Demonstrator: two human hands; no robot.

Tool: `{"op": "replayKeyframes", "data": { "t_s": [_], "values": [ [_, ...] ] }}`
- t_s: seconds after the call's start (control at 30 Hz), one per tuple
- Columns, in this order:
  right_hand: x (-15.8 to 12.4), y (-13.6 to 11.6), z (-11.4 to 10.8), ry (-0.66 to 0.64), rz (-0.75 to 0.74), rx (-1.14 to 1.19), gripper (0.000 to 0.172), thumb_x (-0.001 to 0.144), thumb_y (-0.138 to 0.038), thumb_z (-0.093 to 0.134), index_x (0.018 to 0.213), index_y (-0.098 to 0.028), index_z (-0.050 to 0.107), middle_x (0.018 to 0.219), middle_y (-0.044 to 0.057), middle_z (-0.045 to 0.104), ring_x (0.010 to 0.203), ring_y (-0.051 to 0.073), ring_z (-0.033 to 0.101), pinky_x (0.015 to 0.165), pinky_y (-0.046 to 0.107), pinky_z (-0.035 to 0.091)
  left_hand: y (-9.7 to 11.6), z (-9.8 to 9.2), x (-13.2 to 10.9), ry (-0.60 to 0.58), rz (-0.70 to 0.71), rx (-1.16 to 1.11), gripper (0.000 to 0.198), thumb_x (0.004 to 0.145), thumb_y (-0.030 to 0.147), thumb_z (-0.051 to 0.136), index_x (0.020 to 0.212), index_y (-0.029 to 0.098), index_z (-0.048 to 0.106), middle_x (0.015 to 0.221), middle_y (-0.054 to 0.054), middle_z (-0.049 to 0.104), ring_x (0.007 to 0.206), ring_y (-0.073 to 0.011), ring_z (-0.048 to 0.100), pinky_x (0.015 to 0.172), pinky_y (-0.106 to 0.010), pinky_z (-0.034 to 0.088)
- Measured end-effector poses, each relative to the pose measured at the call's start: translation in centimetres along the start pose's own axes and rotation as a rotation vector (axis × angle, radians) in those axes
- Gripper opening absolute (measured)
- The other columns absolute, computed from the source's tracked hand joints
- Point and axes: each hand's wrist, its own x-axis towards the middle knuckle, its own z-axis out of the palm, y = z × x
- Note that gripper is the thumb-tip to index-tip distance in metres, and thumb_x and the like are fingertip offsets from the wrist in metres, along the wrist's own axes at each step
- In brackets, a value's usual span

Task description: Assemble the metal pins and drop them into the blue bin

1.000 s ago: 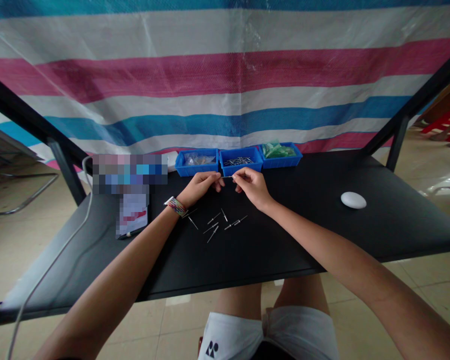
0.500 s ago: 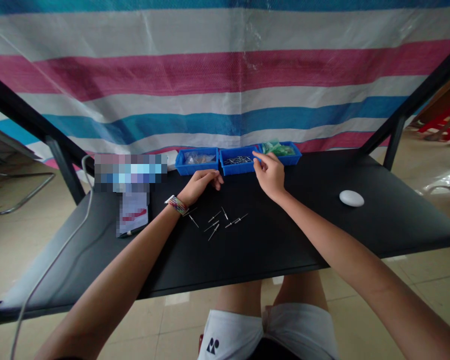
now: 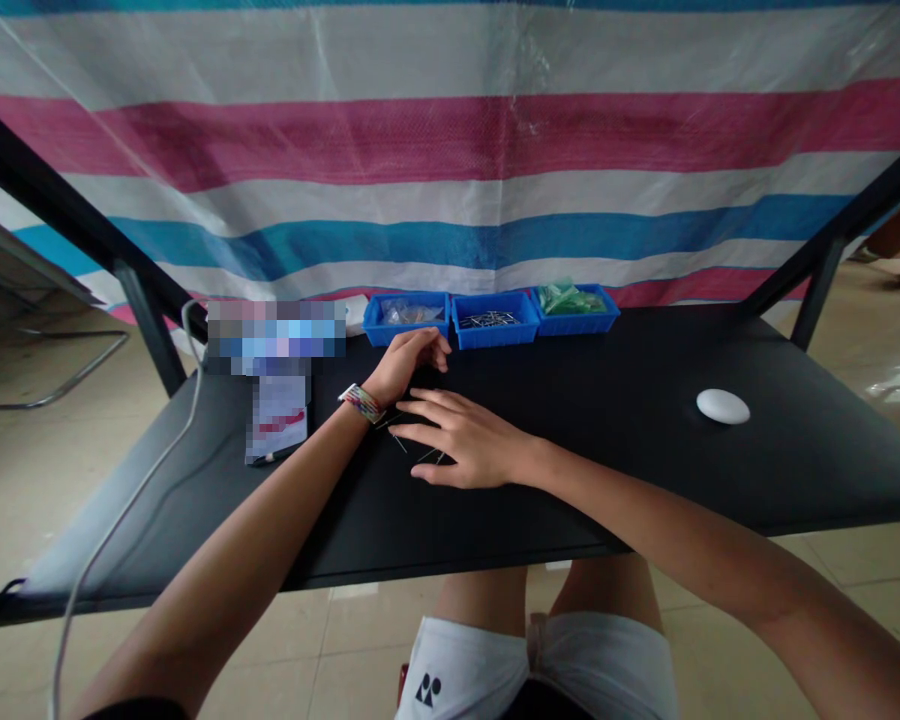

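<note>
My right hand (image 3: 461,440) lies flat on the black table (image 3: 645,450), fingers stretched out to the left, covering most of several small metal pins (image 3: 429,456). Only a few pin ends show at its fingertips. My left hand (image 3: 411,358) rests just beyond it with fingers curled, near the left blue bin (image 3: 409,318); what it holds, if anything, I cannot make out. A woven band is on my left wrist. The middle blue bin (image 3: 495,320) holds metal pins and the right blue bin (image 3: 576,309) holds green pieces.
A white oval object (image 3: 723,406) sits at the table's right. A blurred box and card (image 3: 277,420) lie at the left, with a white cable (image 3: 120,520) running off the left edge. Black frame bars rise at both sides; a striped tarp hangs behind.
My right hand has drawn back from the blue bins and come down flat over the loose pins. My left hand has barely moved. The view has shifted slightly.
</note>
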Motion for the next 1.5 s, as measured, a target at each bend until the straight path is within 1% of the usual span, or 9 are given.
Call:
{"op": "replayKeyframes", "data": {
  "t_s": [0.17,0.33,0.47,0.6,0.8,1.13,1.23,1.37,1.5],
  "values": [
    [0.0,-0.4,0.8,-0.084,-0.021,-0.073,0.059,0.105,-0.05,0.063,0.156,-0.022,0.058,0.167,0.016,0.049,0.161,0.038,0.033,0.128,0.062,0.034,-0.2,0.0,0.2,-0.006,-0.004,0.013,0.04,0.095,0.053,0.064,0.083,0.015,0.071,0.07,-0.005,0.068,0.065,-0.0173,0.066,0.07,-0.031,0.051],
    [0.1,-0.2,1.2,-0.085,-0.006,-0.081,0.061,0.106,-0.05,0.061,0.154,-0.012,0.058,0.161,0.02,0.055,0.156,0.038,0.043,0.127,0.06,0.037,-0.1,0.2,0.1,0.002,-0.003,0.002,0.039,0.095,0.051,0.064,0.082,0.015,0.071,0.07,-0.005,0.068,0.065,-0.0166,0.065,0.07,-0.03,0.05],
    [0.2,0.1,1.0,-0.026,0.024,-0.07,0.042,0.106,-0.036,0.063,0.141,-0.014,0.068,0.149,0.017,0.066,0.142,0.031,0.057,0.122,0.051,0.045,-0.1,0.2,0.1,0.006,-0.004,0.002,0.039,0.095,0.051,0.065,0.082,0.015,0.071,0.07,-0.005,0.068,0.064,-0.0171,0.065,0.07,-0.031,0.05],
    [0.2,0.5,0.4,0.014,0.079,-0.093,0.024,0.103,-0.015,0.059,0.118,-0.013,0.077,0.128,0.015,0.076,0.119,0.028,0.066,0.104,0.045,0.054,-0.1,0.1,0.1,0.011,-0.006,-0.004,0.039,0.095,0.051,0.065,0.081,0.015,0.071,0.07,-0.005,0.068,0.064,-0.0172,0.065,0.069,-0.031,0.05],
    [-0.2,1.3,0.3,0.094,0.189,-0.077,0.023,0.099,-0.007,0.059,0.096,-0.017,0.08,0.105,0.01,0.076,0.102,0.025,0.064,0.094,0.04,0.055,-0.1,0.2,0.0,0.004,0.012,-0.007,0.038,0.096,0.049,0.065,0.081,0.015,0.072,0.071,-0.006,0.069,0.065,-0.0169,0.066,0.069,-0.03,0.05],
    [-0.3,2.3,0.4,0.172,0.238,-0.021,0.025,0.094,-0.001,0.06,0.095,-0.017,0.079,0.098,0.008,0.075,0.096,0.024,0.066,0.096,0.039,0.055,0.2,0.3,-0.1,-0.009,0.009,0.066,0.04,0.095,0.051,0.065,0.079,0.015,0.072,0.071,-0.007,0.07,0.066,-0.0175,0.065,0.071,-0.031,0.051],
    [-0.3,2.2,0.1,0.241,0.241,0.048,0.026,0.094,-0.001,0.059,0.095,-0.018,0.078,0.098,0.008,0.075,0.096,0.023,0.066,0.094,0.038,0.056,0.3,0.4,-0.2,-0.016,0.008,0.069,0.04,0.095,0.051,0.065,0.08,0.015,0.072,0.071,-0.006,0.069,0.067,-0.0176,0.065,0.071,-0.03,0.051],
    [-0.2,2.2,-0.5,0.401,0.266,0.181,0.025,0.091,-0.002,0.06,0.095,-0.021,0.077,0.097,0.006,0.075,0.096,0.022,0.066,0.09,0.037,0.055,0.3,0.5,-0.3,-0.034,0.021,0.077,0.04,0.095,0.051,0.065,0.08,0.014,0.072,0.071,-0.005,0.068,0.068,-0.0166,0.064,0.071,-0.029,0.051],
    [0.1,3.3,-1.3,0.571,0.352,0.379,0.016,0.087,-0.01,0.067,0.089,-0.022,0.077,0.086,0.003,0.074,0.082,0.02,0.064,0.08,0.036,0.053,0.4,0.4,-0.3,-0.077,0.058,0.111,0.039,0.095,0.049,0.065,0.079,0.015,0.072,0.075,-0.005,0.07,0.069,-0.016,0.062,0.071,-0.028,0.05]
  ]
}}
